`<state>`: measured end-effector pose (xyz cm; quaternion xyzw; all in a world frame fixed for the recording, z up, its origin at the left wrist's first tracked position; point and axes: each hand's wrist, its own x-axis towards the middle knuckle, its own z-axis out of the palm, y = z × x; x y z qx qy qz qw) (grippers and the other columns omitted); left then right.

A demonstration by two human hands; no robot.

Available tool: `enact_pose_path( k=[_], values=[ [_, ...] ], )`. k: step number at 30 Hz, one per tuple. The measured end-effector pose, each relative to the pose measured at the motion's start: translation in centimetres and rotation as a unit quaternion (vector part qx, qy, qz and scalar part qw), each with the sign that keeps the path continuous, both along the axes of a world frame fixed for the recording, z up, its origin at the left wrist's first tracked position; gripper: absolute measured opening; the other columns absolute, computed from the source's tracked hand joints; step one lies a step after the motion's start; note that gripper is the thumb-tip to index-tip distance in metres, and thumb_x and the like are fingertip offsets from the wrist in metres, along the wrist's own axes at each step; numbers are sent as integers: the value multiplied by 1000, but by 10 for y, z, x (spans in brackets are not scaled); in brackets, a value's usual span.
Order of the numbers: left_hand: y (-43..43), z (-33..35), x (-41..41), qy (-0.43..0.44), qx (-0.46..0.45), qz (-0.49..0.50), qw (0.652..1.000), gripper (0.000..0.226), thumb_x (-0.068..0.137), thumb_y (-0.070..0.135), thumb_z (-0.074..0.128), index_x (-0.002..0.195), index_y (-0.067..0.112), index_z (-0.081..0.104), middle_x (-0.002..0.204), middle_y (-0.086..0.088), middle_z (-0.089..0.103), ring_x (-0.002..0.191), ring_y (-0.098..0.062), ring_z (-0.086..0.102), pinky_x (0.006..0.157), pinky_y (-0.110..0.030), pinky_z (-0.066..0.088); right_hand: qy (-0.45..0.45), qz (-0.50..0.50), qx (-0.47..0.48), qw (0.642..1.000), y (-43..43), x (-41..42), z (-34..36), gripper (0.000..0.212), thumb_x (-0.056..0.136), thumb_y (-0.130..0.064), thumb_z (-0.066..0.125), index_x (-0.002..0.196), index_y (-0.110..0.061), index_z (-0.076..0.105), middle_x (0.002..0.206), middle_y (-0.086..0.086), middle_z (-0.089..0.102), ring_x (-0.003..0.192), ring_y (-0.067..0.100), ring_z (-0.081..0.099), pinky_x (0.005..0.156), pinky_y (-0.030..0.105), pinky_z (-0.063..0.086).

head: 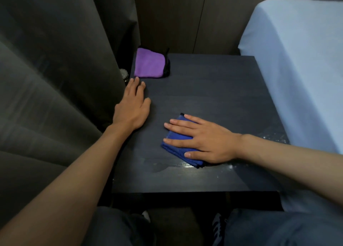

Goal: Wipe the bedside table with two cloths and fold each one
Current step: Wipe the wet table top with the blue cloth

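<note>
A dark bedside table [213, 89] fills the middle of the view. A folded purple cloth [149, 63] with a black edge lies at its back left corner. A folded blue cloth [176, 145] lies near the front, and my right hand [204, 140] presses flat on it with fingers spread. My left hand [132, 106] rests flat on the table's left edge, empty, its fingertips just short of the purple cloth. Wet streaks shine on the table surface near the blue cloth.
A dark grey curtain [55, 78] hangs along the left side. A bed with a pale blue sheet [297, 60] borders the table on the right. A small round object [124, 73] sits between curtain and table. My knees and a shoe [219, 225] show below.
</note>
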<state>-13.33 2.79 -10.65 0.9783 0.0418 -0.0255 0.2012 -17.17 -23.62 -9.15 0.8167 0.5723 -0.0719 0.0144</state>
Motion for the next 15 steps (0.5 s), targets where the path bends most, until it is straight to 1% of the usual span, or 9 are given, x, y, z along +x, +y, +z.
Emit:
enact_pose_path(
  k=[6,10,15],
  values=[
    [1,1,0,5,0,-4,1000,58,101,32,32,157,22,16,167,7,-1,151,-10,-3,109,-51,33,7,-10,-5,1000,-29,4,2,59,106,-47,30,159,-31,10,168,2,-1,154,17,-7,123,49,8],
    [0,3,-1,4,-4,-4,1000,57,102,29,33,157,21,18,167,6,1,151,-10,-3,110,-53,31,6,-34,-9,999,-58,6,4,57,107,-47,28,159,-31,11,168,3,0,154,18,-5,123,50,9],
    [0,3,-1,-3,-5,-4,1000,57,102,27,34,156,20,19,167,6,2,151,-9,-2,110,-56,30,2,-76,-14,997,-88,10,4,57,107,-47,28,159,-32,10,168,2,0,154,17,-5,124,47,6]
  ],
)
